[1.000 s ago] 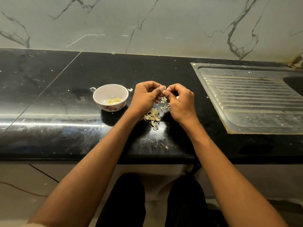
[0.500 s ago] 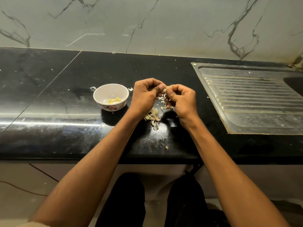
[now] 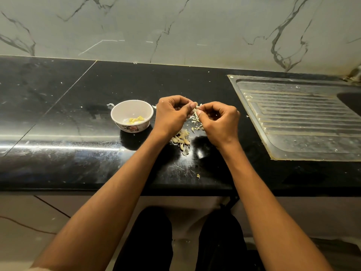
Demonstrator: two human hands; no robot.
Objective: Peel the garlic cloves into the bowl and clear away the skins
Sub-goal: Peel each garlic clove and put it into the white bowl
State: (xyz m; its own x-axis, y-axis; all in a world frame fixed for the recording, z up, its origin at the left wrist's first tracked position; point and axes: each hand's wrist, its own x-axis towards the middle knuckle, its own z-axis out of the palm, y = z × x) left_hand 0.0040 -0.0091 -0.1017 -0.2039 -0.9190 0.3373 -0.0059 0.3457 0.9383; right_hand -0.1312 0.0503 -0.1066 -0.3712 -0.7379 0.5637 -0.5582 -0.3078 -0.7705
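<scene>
While both hands work on it, the clove (image 3: 196,108) sits up in the air between them, just over the counter (image 3: 78,106) and a little to the right of the bowl (image 3: 125,108). Only a small pale bit of it shows. The left hand (image 3: 172,114) has its fingers curled in, with the thumb tip pinching one side of the clove. The right hand (image 3: 218,122) is curled too, and its thumb and first finger pinch the other side. I think the right one is pulling at the skin, but the clove is too small to be sure.

To do this well, one hand should hold the clove firm but not squash it. The other should catch a loose edge of skin with a nail and pull it off in one long strip. It helps to stay right over the skins (image 3: 195,121), so new bits fall onto the same heap and are easy to clear later.

Just below the hands lies a little pile of cloves (image 3: 180,138), which I think are not peeled yet. A few yellow peeled cloves (image 3: 135,119) lie in the bowl, so there looks to be more to do. Well off to the right is the metal drainboard (image 3: 304,118).
</scene>
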